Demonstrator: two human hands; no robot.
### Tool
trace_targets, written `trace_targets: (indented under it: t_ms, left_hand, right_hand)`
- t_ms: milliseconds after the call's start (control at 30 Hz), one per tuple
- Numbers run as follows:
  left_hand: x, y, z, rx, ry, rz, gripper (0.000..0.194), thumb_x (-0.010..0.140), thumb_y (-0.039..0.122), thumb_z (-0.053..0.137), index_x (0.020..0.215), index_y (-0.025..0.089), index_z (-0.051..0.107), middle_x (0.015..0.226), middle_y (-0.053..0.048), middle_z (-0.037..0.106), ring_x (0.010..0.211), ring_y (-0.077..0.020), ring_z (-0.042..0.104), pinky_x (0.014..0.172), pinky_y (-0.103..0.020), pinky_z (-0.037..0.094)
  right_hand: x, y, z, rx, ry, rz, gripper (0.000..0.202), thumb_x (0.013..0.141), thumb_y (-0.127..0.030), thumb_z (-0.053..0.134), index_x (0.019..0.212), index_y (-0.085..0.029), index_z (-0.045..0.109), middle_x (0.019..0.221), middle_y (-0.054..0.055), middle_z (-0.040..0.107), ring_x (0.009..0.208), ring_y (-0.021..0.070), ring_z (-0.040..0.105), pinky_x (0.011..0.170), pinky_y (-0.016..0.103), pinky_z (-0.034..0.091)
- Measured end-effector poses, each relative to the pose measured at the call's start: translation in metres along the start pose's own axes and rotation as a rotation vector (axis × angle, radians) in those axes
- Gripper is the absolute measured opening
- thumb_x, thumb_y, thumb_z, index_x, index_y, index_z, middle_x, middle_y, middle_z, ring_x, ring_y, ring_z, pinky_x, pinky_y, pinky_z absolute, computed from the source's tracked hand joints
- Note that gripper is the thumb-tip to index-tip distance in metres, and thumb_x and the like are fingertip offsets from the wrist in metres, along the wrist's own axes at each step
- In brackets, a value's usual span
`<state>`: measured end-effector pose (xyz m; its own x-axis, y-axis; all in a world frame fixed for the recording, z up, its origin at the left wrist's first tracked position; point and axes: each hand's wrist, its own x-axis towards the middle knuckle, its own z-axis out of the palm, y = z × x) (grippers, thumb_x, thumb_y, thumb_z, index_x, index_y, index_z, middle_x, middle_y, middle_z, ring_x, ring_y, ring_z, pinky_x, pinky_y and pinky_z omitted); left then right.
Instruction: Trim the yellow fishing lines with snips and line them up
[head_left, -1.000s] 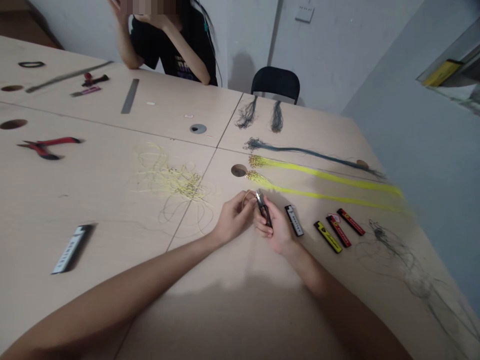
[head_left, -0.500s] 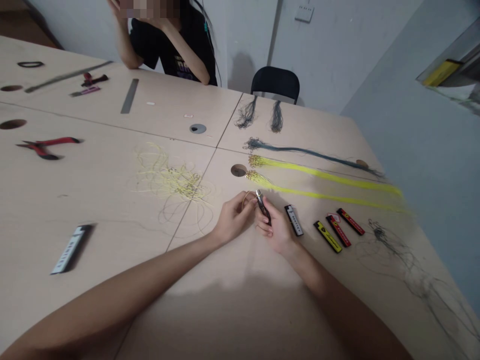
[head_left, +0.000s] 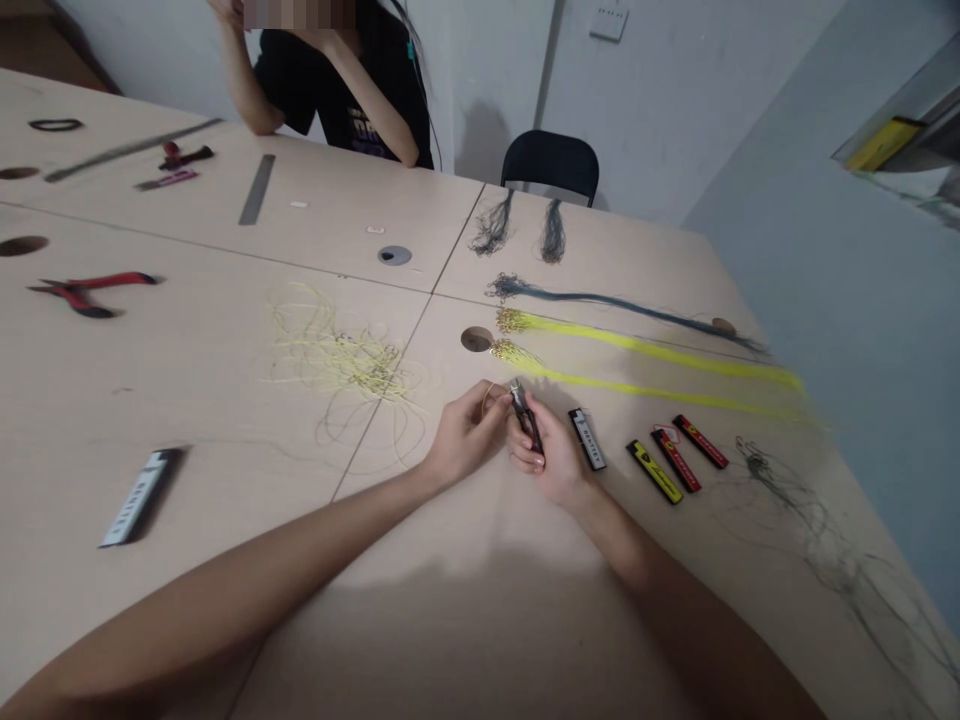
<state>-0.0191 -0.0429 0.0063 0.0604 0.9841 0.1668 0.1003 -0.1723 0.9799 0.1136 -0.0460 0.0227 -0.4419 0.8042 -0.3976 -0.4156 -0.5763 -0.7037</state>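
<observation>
Yellow cord [head_left: 488,396] pinched by left hand [head_left: 466,430], pliers [head_left: 527,416] gripped by right hand [head_left: 553,455]; white-labelled case [head_left: 587,440] (lettering starts "BEN") nearby.

Lt. wood-look desk [head_left: 405,620] w/ dk. seams [head_left: 458,238]: yellow cord tangle [head_left: 364,368] approx. mid, 2 long yellow bundles [head_left: 645,348] + dk. bundles [head_left: 600,298] to its R. Slim labelled cases [head_left: 654,472] lie nr. R side, 1 more case [head_left: 141,497] at L. Far L: red-hdl. pliers [head_left: 112,281], flat grey strip [head_left: 257,190] twd. back.
</observation>
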Motion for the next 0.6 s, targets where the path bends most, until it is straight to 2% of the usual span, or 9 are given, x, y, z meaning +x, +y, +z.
trace_targets:
  t_ms: [467, 600]
  left_hand:
    - [-0.0002, 0.0015, -0.0004, 0.001, -0.026, -0.021, 0.025, 0.089, 0.040, 0.057, 0.080, 0.017, 0.059, 0.065, 0.002, 0.055, 0.060, -0.0110, 0.045, 0.059, -0.024, 0.037]
    - [0.0000, 0.0012, 0.0004, -0.010, -0.029, -0.035, 0.026, 0.088, 0.042, 0.059, 0.081, 0.017, 0.061, 0.063, 0.002, 0.053, 0.059, -0.0112, 0.045, 0.059, -0.025, 0.037]
  right_hand:
    - [0.0001, -0.0009, 0.0003, -0.024, -0.021, -0.033, 0.057, 0.090, -0.056, 0.055, 0.051, -0.020, 0.033, 0.042, -0.010, 0.024, 0.033, 0.0029, 0.009, 0.033, 0.019, 0.010]
    - [-0.0003, -0.0008, 0.0022, -0.013, 0.016, -0.072, 0.055, 0.089, -0.054, 0.058, 0.053, -0.020, 0.033, 0.043, -0.010, 0.024, 0.033, 0.0027, 0.010, 0.033, 0.020, 0.008]
